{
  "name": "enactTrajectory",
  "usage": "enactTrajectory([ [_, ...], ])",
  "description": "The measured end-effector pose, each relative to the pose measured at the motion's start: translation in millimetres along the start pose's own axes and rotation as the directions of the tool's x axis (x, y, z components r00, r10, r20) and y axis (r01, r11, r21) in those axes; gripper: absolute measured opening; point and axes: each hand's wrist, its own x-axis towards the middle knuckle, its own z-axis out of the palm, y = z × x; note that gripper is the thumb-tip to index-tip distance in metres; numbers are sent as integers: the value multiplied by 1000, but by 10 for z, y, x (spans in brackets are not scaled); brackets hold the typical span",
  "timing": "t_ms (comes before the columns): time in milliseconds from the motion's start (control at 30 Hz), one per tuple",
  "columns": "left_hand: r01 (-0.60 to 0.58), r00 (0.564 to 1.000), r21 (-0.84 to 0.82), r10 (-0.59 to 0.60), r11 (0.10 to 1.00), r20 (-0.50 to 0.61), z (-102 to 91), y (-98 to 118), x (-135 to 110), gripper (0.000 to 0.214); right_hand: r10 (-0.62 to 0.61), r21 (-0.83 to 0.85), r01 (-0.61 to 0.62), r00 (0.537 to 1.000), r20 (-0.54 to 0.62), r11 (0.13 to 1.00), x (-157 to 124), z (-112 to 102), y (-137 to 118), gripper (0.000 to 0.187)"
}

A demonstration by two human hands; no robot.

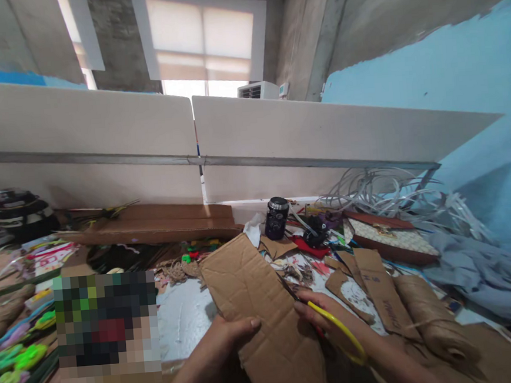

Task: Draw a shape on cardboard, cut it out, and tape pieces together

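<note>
While the left hand (234, 338) clamps a bent, creased cardboard piece (250, 292) by its left edge, thumb flat across the face, the right hand (324, 307) has its grip closed on yellow-handled scissors (359, 350) at the opposite edge. The dark blades lie against that right edge, partly hidden by the board; how far apart they stand cannot be told. The cardboard is held tilted, in front of the person, above a worktop (180, 312) that shows whitish and streaked to its left.

To the right of the right hand lies a fat spool of twine (433, 319), with a printed cardboard strip (378, 288) just beside it. At the far left, fuzzy green and purple pieces (25, 357) are bunched together.

Farther off, a dark jar (277, 219) with a metallic top stands upright, a crumpled white tissue (252, 230) near its left side. A brown-and-cream handbag (387, 237) lies to the right, with grey cloth (469, 263) beyond its right end and tangled clear tubing (370, 188) behind. Long brown cardboard (164, 221) stretches before the white partition (277, 131); above that hangs a lit window blind (203, 36).
</note>
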Motion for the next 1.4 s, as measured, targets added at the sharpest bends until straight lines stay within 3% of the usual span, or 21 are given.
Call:
enactTrajectory([
  [133, 51, 999, 27, -51, 998, 6, 57, 37, 4, 54, -35, 91, 37, 999, -21, 995, 36, 25, 90, 59],
  [300, -4, 1000, 45, 3, 999, 26, 82, 35, 1, 56, -4, 158, 15, 997, -71, 987, 61, 90, 190, 61],
  [567, 5, 1000, 35, -5, 999, 4, 21, 12, 13, 52, -15, 320, 36, 998, -67, 947, 50, 195, 236, 54],
  [700, 7, 1000, -11, -7, 1000, -4, 13, -5, 31, 56, -2, 288, 19, 998, -60, 957, 31, 155, 228, 57],
  [900, 16, 998, -50, -18, 999, -53, 12, -64, 51, 58, -39, 140, 47, 998, -55, 989, -54, 91, -30, 55],
  [1000, 26, 998, -55, -29, 998, -52, -5, -79, 50, 58, -23, 158, 32, 998, -63, 987, -66, 122, -90, 55],
  [1167, 19, 1000, -73, -20, 997, -11, -25, -78, 26, 54, -8, 248, 28, 996, -83, 968, -27, 176, 13, 57],
  [1400, 41, 997, -4, -41, 999, -65, 32, 41, -12, 56, -27, 257, 40, 998, -53, 966, 5, 170, 103, 56],
])
